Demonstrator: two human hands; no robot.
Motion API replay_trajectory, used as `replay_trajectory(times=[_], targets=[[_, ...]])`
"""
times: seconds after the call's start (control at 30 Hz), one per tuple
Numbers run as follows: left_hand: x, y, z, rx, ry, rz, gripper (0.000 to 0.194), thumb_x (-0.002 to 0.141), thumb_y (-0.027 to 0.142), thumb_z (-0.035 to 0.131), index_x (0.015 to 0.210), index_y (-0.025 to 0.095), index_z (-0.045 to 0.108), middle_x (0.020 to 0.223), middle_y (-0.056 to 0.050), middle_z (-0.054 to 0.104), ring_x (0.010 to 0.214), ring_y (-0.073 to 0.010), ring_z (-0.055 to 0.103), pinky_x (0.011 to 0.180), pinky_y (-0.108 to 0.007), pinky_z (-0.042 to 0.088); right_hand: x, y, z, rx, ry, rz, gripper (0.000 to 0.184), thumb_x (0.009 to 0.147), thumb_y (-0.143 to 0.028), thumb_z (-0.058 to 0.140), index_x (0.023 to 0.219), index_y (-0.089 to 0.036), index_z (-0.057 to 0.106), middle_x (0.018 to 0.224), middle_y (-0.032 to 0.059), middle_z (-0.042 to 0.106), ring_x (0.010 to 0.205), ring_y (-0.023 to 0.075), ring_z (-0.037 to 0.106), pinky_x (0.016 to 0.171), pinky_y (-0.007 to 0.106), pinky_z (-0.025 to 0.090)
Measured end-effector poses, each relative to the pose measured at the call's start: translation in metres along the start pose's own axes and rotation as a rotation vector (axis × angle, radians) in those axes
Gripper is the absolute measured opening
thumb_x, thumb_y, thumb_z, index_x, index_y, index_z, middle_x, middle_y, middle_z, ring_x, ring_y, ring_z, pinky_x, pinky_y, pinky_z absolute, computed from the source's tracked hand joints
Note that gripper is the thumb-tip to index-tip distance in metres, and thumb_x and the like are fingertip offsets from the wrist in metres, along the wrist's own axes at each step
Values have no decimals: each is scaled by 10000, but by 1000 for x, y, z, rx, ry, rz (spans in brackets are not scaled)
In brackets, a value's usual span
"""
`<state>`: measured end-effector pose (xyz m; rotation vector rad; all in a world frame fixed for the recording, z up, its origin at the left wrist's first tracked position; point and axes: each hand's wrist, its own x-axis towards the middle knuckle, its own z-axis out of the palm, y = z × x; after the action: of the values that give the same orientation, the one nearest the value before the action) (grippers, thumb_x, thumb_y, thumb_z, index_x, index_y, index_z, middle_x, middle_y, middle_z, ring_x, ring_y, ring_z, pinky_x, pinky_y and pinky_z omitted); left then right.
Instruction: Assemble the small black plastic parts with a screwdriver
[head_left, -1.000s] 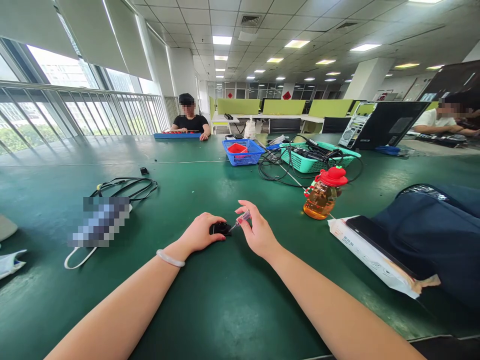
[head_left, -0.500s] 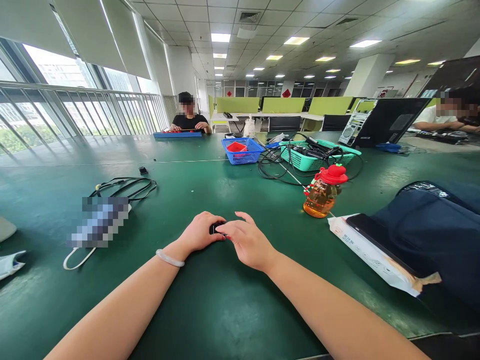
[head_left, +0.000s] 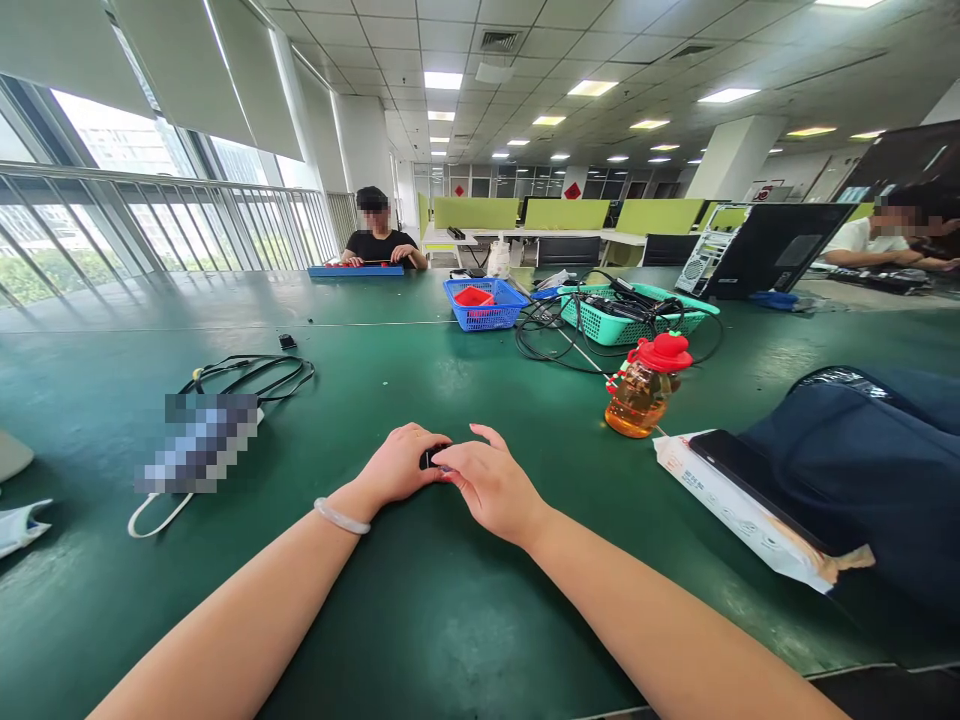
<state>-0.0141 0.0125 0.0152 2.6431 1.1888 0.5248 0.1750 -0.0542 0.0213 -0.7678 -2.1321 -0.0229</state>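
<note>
Just in front of me, low over the green table (head_left: 480, 620), a small black object (head_left: 430, 457) sits between my two hands. Most of it is covered by fingers, so its kind cannot be made out. My left hand (head_left: 401, 462), below a pale bangle (head_left: 342, 516), is closed around its left side with thumb and fingers. From the right, my right hand (head_left: 496, 492) has its thumb and fingertips brought together at the object's right end, with one finger raised away from it.
To the left lie a lanyard with a blurred card (head_left: 202, 445), a small black piece (head_left: 287, 342) and a mask (head_left: 22, 528). At right are a red-lidded bottle (head_left: 646, 390), a wipes pack (head_left: 739, 510), a phone (head_left: 757, 490) and dark cloth (head_left: 847, 450). Baskets and a person (head_left: 379, 240) are farther back.
My right thumb and fingertips have drawn closer together at the black object. My left hand keeps its hold almost unmoved. The view has shifted slightly.
</note>
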Motion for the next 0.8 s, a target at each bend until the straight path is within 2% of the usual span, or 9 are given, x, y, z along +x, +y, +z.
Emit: replay_trajectory(times=[0.13,0.3,0.47,0.53,0.6,0.67,0.8], targets=[[1,-2,2,1,-15,26,336,807,331,664,1140,283,655,1032,-27,725,984,-239,619,951,-409,440,2,-4,-2,11,-41,73,286,937,-138,452,1174,-270,544,1013,24,720,921,166,659,1094,500,294],[0,-4,5,26,13,-3,263,817,381,654,1041,247,683,969,-46,715,939,-241,617,893,-397,462,5,-6,-3,33,-46,188,366,912,-97,433,1215,-285,520,988,17,715,936,178,643,1086,512,279],[-1,-1,2,8,-7,-23,425,772,430,714,1161,274,642,1000,-39,716,924,-243,618,866,-388,467,5,4,-5,93,52,346,231,925,-175,478,1133,-254,542,968,35,721,917,196,647,1005,459,382],[-2,0,1,-1,-10,-29,428,770,435,717,1163,279,646,996,-37,718,922,-241,623,853,-376,470,4,6,-10,111,78,278,188,918,-191,501,1089,-251,554,951,28,724,897,190,651,997,437,395],[-2,1,0,-2,-4,-29,398,781,443,704,1142,280,661,972,-35,718,910,-240,628,838,-368,472,3,4,-15,83,79,158,204,915,-184,497,1097,-253,558,955,23,724,888,182,656,1054,456,339],[-2,1,0,-1,5,-26,382,789,454,694,1125,275,670,956,-38,718,900,-241,630,830,-366,473,3,1,-18,23,109,102,247,909,-158,482,1124,-255,556,968,24,723,905,183,650,1079,471,298],[-2,1,0,-2,0,-38,414,779,440,706,1151,266,660,995,-45,721,915,-245,630,841,-375,476,4,0,-19,-45,148,144,272,906,-146,491,1148,-254,552,954,23,722,922,193,635,1077,478,273]])
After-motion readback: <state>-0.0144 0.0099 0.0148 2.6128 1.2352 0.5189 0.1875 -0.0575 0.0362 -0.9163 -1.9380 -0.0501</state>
